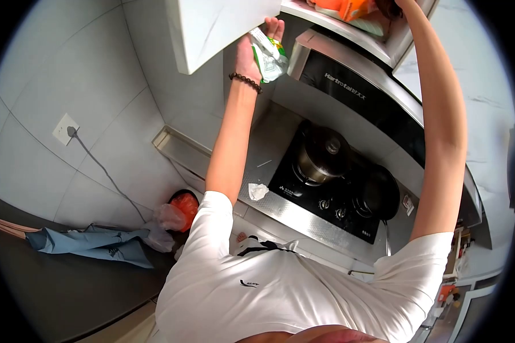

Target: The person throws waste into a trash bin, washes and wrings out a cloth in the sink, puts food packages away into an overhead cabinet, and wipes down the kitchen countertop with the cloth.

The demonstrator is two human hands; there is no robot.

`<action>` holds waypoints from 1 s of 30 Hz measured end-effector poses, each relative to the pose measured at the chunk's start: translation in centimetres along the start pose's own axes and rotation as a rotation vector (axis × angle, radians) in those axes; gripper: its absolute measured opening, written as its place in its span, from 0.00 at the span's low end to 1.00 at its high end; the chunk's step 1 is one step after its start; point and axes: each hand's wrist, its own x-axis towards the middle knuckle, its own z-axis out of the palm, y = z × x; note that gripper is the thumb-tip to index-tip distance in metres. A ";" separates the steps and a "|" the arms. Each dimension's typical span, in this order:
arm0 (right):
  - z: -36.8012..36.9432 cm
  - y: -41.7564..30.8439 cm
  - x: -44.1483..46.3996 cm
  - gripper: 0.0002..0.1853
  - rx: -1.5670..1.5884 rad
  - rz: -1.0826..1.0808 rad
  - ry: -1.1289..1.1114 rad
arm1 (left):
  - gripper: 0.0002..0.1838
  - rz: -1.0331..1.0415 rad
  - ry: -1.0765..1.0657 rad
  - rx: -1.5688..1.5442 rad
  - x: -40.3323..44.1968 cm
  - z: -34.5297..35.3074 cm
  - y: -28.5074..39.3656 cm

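My left hand (252,54) is raised beside the opened white cabinet door (217,31), with a dark bead bracelet at the wrist. It holds a green and white plastic packet (272,67) against the palm, fingertips pointing up. At the top edge, my right hand (403,3) reaches up to the open cabinet above the range hood. Most of that hand is cut off or in shadow, so its fingers do not show clearly. Close to it are an orange and white bag (346,8) on the shelf and something dark (389,8) that I cannot make out.
Below the range hood (349,86), a lidded pot (323,154) and a black pan (379,191) stand on the gas stove (292,186). A crumpled tissue (258,191) lies on the counter. At left are a wall socket (66,129), a blue cloth-like item (91,244) and a red plastic bag (185,208).
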 end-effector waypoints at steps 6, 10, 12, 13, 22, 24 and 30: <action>3.4 1.1 2.7 0.20 -0.080 0.013 0.092 | 0.16 -0.069 0.042 0.134 -0.8 1.0 0.7; 4.5 2.4 3.7 0.20 -0.105 0.020 0.159 | 0.18 -0.118 -0.030 0.262 -1.4 0.8 2.6; 4.8 2.9 3.7 0.20 -0.114 0.021 0.191 | 0.18 -0.142 -0.017 0.285 -2.0 1.2 3.1; 4.8 3.1 3.8 0.20 -0.109 0.015 0.211 | 0.17 -0.116 -0.015 0.339 -2.7 1.3 3.1; -2.8 0.4 -6.4 0.19 0.231 -0.294 0.407 | 0.20 0.110 0.113 1.066 -8.5 8.1 0.4; -8.4 -2.3 -10.8 0.17 0.248 0.042 0.292 | 0.21 0.175 0.178 1.263 -8.2 8.6 -0.5; -11.0 1.4 -21.8 0.18 0.795 -0.162 0.467 | 0.24 0.194 0.304 1.532 -9.2 9.9 -3.9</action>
